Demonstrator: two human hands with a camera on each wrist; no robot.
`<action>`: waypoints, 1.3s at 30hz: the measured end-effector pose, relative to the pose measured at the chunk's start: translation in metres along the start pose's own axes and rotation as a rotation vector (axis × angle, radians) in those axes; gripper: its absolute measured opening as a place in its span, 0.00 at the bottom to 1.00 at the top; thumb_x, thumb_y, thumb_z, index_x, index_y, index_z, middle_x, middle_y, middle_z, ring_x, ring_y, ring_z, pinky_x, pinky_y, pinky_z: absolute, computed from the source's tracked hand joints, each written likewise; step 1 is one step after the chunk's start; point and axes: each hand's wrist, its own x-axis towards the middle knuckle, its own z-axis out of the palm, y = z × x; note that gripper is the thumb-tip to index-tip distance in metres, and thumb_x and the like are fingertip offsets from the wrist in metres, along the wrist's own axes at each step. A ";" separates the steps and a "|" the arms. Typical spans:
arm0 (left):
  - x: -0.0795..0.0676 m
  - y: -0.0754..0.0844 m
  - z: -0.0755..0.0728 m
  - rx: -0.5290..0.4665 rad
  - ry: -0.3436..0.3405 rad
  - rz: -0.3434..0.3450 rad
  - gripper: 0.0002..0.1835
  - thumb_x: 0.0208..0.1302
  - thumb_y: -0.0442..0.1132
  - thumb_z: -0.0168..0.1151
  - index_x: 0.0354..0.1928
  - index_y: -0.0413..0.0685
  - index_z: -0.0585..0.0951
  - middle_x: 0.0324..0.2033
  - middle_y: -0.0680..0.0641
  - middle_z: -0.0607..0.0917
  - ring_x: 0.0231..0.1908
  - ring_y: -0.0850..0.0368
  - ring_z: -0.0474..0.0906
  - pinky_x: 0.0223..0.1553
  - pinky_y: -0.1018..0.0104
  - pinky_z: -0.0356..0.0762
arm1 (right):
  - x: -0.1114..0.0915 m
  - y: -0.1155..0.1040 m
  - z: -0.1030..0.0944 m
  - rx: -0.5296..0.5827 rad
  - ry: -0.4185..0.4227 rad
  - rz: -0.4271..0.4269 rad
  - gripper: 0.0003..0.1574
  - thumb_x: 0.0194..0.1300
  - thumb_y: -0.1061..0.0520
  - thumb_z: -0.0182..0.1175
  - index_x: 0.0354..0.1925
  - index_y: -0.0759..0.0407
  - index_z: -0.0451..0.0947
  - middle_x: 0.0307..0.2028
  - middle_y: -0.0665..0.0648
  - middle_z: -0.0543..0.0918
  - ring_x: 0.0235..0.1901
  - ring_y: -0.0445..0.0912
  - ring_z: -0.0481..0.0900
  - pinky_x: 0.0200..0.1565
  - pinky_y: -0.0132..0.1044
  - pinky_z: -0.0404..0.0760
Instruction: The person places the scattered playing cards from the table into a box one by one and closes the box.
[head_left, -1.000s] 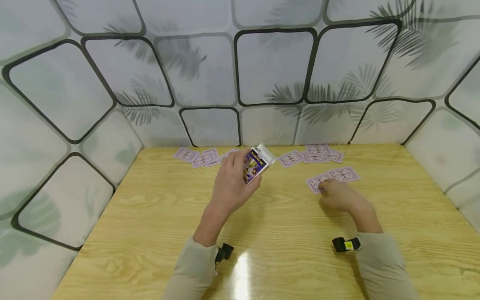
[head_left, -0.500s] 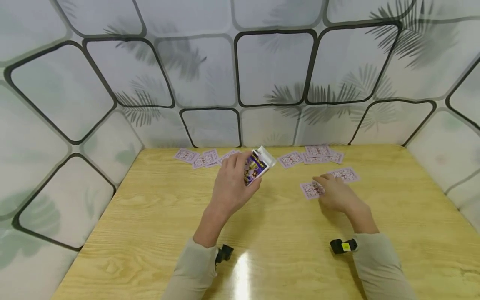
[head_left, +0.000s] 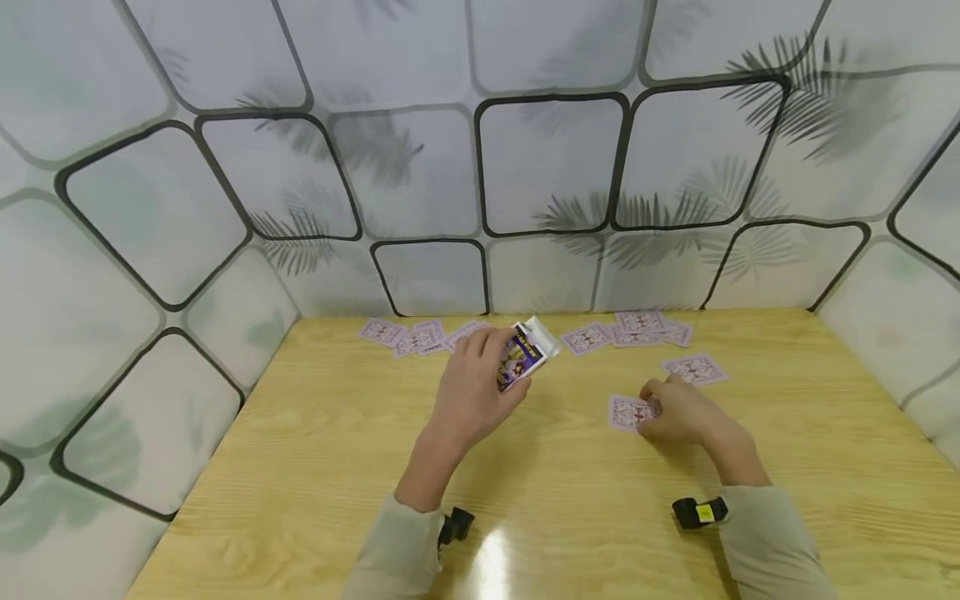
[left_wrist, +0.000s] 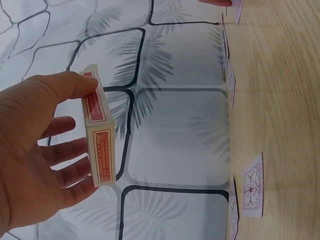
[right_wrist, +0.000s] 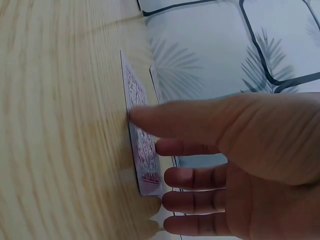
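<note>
My left hand [head_left: 471, 398] holds a purple and white playing-card box [head_left: 522, 358] above the table, its white top flap standing up. In the left wrist view the thumb lies on one edge of the box [left_wrist: 103, 157] and the fingers on the other, showing red panels. My right hand [head_left: 692, 419] pinches a face-down playing card [head_left: 624, 412] by its edges, close to the tabletop. The right wrist view shows the thumb on the near edge of this card [right_wrist: 141, 137]; the index fingertip is at the far edge. Another face-down card [head_left: 696, 369] lies just beyond that hand.
More face-down cards lie along the table's back edge: a left group [head_left: 415, 337], partly behind my left hand, and an overlapping right group [head_left: 637, 331]. A patterned cloth wall [head_left: 551, 167] rises behind and beside the wooden table [head_left: 337, 467].
My right hand has drawn one card toward me, away from the other card it lay beside. The left hand keeps hold of the box. The head view has tilted up slightly.
</note>
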 end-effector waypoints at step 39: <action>-0.001 -0.002 0.001 0.025 -0.016 0.058 0.30 0.57 0.47 0.74 0.59 0.45 0.74 0.52 0.43 0.79 0.48 0.48 0.76 0.45 0.57 0.78 | 0.000 0.011 -0.001 0.235 0.129 0.012 0.25 0.57 0.67 0.60 0.52 0.72 0.65 0.32 0.62 0.76 0.30 0.50 0.71 0.30 0.39 0.69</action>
